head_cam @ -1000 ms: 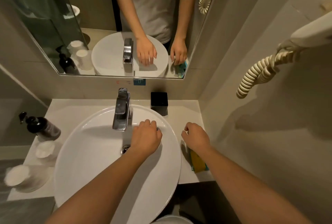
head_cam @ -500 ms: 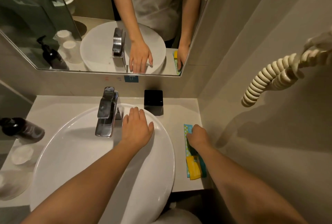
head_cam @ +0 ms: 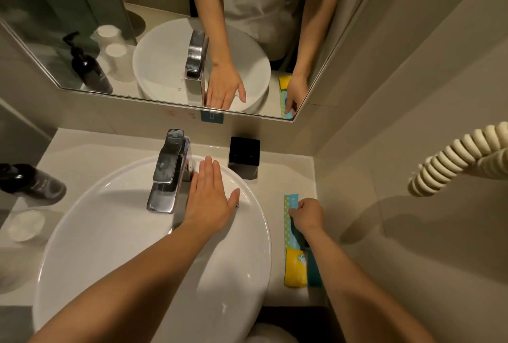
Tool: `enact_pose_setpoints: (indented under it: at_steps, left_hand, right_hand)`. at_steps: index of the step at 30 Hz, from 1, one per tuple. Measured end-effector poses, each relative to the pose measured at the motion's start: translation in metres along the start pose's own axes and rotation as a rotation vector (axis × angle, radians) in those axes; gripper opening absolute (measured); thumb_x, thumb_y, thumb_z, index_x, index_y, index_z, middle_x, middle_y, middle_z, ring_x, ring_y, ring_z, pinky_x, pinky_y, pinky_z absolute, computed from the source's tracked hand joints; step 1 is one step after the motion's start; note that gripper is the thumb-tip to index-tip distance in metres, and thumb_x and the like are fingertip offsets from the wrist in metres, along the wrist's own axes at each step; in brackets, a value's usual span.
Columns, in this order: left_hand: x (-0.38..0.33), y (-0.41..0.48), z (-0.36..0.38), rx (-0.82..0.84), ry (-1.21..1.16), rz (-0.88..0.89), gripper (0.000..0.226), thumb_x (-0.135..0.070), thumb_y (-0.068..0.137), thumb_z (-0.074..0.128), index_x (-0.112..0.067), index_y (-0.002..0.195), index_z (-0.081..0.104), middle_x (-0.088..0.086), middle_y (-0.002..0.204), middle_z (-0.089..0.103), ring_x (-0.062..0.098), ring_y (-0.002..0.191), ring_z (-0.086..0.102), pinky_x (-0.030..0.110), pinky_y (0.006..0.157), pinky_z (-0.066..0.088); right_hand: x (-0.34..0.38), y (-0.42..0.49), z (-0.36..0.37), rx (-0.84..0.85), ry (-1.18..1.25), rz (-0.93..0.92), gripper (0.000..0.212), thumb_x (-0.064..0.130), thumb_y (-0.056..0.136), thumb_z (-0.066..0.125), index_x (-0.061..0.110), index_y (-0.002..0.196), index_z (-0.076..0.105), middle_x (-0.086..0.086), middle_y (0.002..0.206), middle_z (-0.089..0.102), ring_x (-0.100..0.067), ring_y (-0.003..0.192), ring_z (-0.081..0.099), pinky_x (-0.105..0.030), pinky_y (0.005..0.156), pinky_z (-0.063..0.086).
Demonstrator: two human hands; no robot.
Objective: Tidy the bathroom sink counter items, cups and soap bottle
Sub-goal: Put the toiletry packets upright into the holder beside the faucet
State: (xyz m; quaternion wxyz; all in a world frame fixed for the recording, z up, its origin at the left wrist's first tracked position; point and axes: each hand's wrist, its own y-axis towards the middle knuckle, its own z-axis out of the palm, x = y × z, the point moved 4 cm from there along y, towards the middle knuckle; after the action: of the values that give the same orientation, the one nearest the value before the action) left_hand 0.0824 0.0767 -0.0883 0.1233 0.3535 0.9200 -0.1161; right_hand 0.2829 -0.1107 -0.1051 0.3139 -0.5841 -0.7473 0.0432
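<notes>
Fingers of the right hand [head_cam: 306, 214] pinched a teal sachet [head_cam: 290, 221] on the table right of the basin [head_cam: 110, 232], the left hand [head_cam: 210, 199] resting flat and empty; soap bottle [head_cam: 33, 181] and cups [head_cam: 26, 225] at far left seemingly awaited straightening next.

The soap bottle [head_cam: 30, 183] left of the sink [head_cam: 132, 232] is blurred and cut by the frame's left edge, so its pump head cannot be seen. The cup [head_cam: 26, 225] just in front of it is soft and pale; a second one nearer the frame's edge is barely legible. The right hand [head_cam: 306, 214] and forearm hide the middle of the teal packet [head_cam: 291, 205]. The print on the yellow packet [head_cam: 295, 268] is too small to read.
</notes>
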Motion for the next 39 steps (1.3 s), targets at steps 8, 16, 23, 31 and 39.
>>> enact_pose_setpoints:
  at_steps: [8, 16, 23, 31, 39]
  left_hand:
    - [0.003, 0.003, 0.006, 0.005, 0.002, -0.011, 0.092, -0.070, 0.095, 0.020, -0.012, 0.160, -0.013, 0.009, 0.169, -0.016, 0.025, 0.156, -0.014, 0.043, 0.126, -0.001]
    - [0.002, 0.002, 0.005, 0.002, 0.021, -0.005, 0.092, -0.069, 0.095, 0.017, -0.011, 0.160, -0.013, 0.011, 0.169, -0.017, 0.025, 0.155, -0.015, 0.044, 0.127, 0.001]
    - [0.001, 0.002, 0.004, 0.020, 0.033, -0.002, 0.092, -0.069, 0.096, 0.015, -0.010, 0.159, -0.015, 0.011, 0.168, -0.022, 0.025, 0.154, -0.020, 0.042, 0.125, -0.005]
    - [0.000, 0.001, 0.002, 0.034, 0.001, -0.008, 0.091, -0.068, 0.098, 0.018, -0.011, 0.158, -0.017, 0.011, 0.167, -0.025, 0.025, 0.154, -0.021, 0.045, 0.127, 0.001]
    - [0.000, 0.002, 0.002, 0.035, 0.004, -0.013, 0.091, -0.069, 0.097, 0.016, -0.012, 0.158, -0.021, 0.009, 0.166, -0.027, 0.024, 0.153, -0.023, 0.046, 0.126, 0.002]
  right_hand:
    - [0.024, -0.012, -0.037, -0.037, 0.576, -0.056, 0.017, 0.004, 0.087, 0.071, 0.007, 0.070, 0.068, -0.010, 0.064, 0.066, -0.021, 0.060, 0.058, -0.036, 0.064, 0.049]
    - [0.112, -0.042, -0.094, -0.091, 0.813, -0.433, 0.010, 0.015, 0.091, 0.070, 0.019, 0.082, 0.071, 0.002, 0.077, 0.073, -0.009, 0.070, 0.068, -0.030, 0.069, 0.059]
    - [0.197, -0.053, -0.112, -0.132, 0.911, -0.705, 0.012, 0.021, 0.090, 0.068, 0.030, 0.081, 0.068, 0.006, 0.079, 0.070, -0.013, 0.077, 0.066, -0.034, 0.072, 0.060]
    - [0.220, -0.037, -0.060, -0.072, 0.782, -0.667, 0.004, 0.015, 0.095, 0.064, 0.013, 0.093, 0.067, 0.003, 0.088, 0.070, -0.010, 0.084, 0.066, -0.041, 0.080, 0.061]
    - [0.211, -0.014, -0.019, -0.014, 0.771, -0.543, 0.008, 0.021, 0.097, 0.064, 0.014, 0.092, 0.066, 0.002, 0.091, 0.071, -0.016, 0.089, 0.069, -0.045, 0.084, 0.061]
